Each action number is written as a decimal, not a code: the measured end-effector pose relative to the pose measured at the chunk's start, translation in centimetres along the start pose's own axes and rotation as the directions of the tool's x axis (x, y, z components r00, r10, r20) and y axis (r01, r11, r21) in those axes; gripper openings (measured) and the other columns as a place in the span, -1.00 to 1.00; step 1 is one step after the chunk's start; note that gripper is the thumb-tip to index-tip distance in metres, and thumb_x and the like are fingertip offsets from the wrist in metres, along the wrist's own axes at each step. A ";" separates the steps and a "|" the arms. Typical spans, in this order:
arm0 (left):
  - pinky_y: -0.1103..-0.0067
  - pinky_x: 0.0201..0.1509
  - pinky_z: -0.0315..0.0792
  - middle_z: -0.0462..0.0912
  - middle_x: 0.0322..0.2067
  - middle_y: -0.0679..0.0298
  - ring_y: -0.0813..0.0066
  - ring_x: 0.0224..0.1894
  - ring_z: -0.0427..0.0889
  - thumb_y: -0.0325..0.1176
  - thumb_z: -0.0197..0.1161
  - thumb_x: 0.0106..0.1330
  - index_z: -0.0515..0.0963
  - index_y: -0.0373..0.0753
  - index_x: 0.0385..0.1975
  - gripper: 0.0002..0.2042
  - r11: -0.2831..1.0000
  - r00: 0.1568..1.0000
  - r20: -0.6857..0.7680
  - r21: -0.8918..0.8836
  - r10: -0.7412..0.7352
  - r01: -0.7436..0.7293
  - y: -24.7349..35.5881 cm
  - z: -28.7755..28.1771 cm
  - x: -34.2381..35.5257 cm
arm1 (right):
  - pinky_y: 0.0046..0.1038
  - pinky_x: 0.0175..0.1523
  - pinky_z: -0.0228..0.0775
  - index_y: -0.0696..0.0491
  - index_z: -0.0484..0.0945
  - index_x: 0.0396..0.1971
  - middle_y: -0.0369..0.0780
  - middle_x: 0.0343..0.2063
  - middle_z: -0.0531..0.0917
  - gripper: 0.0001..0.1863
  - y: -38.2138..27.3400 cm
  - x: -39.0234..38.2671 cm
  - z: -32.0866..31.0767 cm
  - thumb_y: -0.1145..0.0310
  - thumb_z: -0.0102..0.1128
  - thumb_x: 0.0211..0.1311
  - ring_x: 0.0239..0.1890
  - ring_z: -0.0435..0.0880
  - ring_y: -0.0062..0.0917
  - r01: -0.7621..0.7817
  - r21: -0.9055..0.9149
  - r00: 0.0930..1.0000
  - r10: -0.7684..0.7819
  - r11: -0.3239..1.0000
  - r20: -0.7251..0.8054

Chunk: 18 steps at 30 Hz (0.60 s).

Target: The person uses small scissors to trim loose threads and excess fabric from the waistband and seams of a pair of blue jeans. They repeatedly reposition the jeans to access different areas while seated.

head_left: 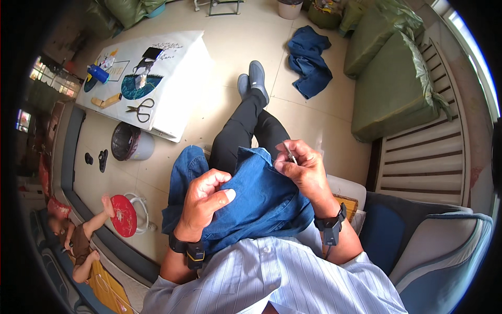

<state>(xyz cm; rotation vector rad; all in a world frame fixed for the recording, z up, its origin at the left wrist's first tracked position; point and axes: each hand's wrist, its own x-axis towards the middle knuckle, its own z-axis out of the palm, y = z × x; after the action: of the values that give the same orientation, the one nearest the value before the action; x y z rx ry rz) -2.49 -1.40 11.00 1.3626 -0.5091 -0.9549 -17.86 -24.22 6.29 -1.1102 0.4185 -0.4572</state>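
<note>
Denim cloth (256,193) lies bunched over the person's lap in the head view, its upper edge raised between the two hands and one loose fold hanging on the left over the dark trousers (235,137). The right hand (303,166) is narrow, thumb and fingers closed on a small metal tool (289,153) just beside the cloth's upper right corner; whether the fingers also grip the cloth there, I cannot tell. The left hand (206,196) is half curled, its thumb over the cloth near the edge, but whether it is truly pinching the fabric is unclear.

The step in hand looks like close work along that edge. As I judge it, the next move calls for a flat, lightly stretched edge under the left hand and careful aim from the right, with the tool's tip clear of the fingertips.

Another denim piece (309,60) lies crumpled on the floor ahead, and scissors (140,110) rest on the white-covered table (180,78), well apart from both hands.
</note>
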 end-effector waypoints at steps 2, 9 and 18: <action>0.74 -0.26 0.31 0.55 -0.30 0.50 0.84 -0.32 0.40 -0.49 0.42 0.30 0.62 -0.36 -0.09 -0.77 1.000 1.000 0.000 0.003 -0.010 0.010 -0.3 -0.2 -0.2 | -0.65 -0.31 0.41 0.16 0.62 0.06 -0.30 -0.30 0.72 -0.58 -0.9 -0.2 -0.6 0.62 0.49 0.19 -0.37 0.60 -0.71 -0.065 0.059 0.997 0.067 0.996 -0.032; 0.72 -0.28 0.34 0.57 -0.34 0.46 0.81 -0.32 0.45 -0.51 0.39 0.33 0.62 -0.35 -0.08 -0.79 0.967 0.998 0.054 0.254 -0.036 0.022 -1.4 -0.8 -0.4 | -0.69 -0.58 0.18 0.15 0.64 0.00 -0.26 -0.40 0.72 -0.64 -2.1 -0.4 -0.6 0.60 0.48 0.19 -0.57 0.48 -0.77 -0.049 0.195 0.996 0.061 0.980 -0.058; 0.53 -0.03 0.60 0.54 0.27 0.07 0.50 -0.14 0.69 -0.65 0.32 0.23 0.57 -0.33 0.21 -0.52 0.701 0.886 0.221 0.546 0.408 -0.459 3.4 4.0 3.3 | -0.69 -0.51 0.22 0.14 0.64 0.03 -0.29 -0.36 0.73 -0.63 -3.9 -1.4 0.6 0.69 0.38 0.22 -0.52 0.49 -0.79 -0.076 0.172 0.995 0.063 0.982 0.080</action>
<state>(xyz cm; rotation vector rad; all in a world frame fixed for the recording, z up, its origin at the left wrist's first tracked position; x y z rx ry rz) -2.89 -6.64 14.30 1.6428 -1.2150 -0.4616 -19.26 -24.43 10.25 -0.9363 0.3441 -0.3820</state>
